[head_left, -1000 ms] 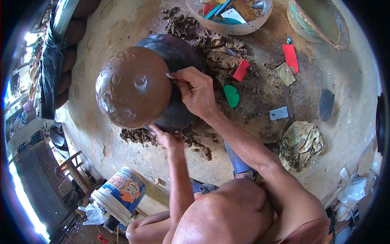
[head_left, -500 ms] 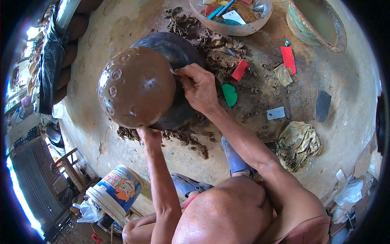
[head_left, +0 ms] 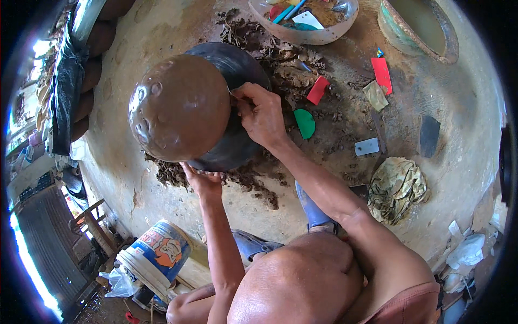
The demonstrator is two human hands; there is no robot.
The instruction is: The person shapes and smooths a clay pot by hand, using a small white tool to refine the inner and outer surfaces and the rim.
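A rounded, glossy brown clay pot (head_left: 181,108), with small raised round bumps on its left side, sits tilted on a dark round wheel (head_left: 237,137). My right hand (head_left: 263,116) is at the pot's right side. Its fingers pinch a thin, pale-edged scraper (head_left: 232,93) against or just beside the clay; most of the scraper is hidden in the grip. Below the pot, my left hand (head_left: 205,181) has thumb and fingers apart, reaching to the near edge of the wheel and the pot's underside. Whether its fingertips touch the clay, I cannot tell.
Clay shavings (head_left: 253,189) lie around the wheel. A basin with tools (head_left: 324,36) and a pot of murky water (head_left: 386,27) stand at the back. Right of the wheel are a green piece (head_left: 305,124), red pieces (head_left: 382,74) and a crumpled cloth (head_left: 398,189). A bucket (head_left: 162,251) stands front left.
The pot has turned, its bumps shifting up and left. My left hand has moved slightly right, its fingers spreading wider at the wheel edge. My right hand stays nearly in place.
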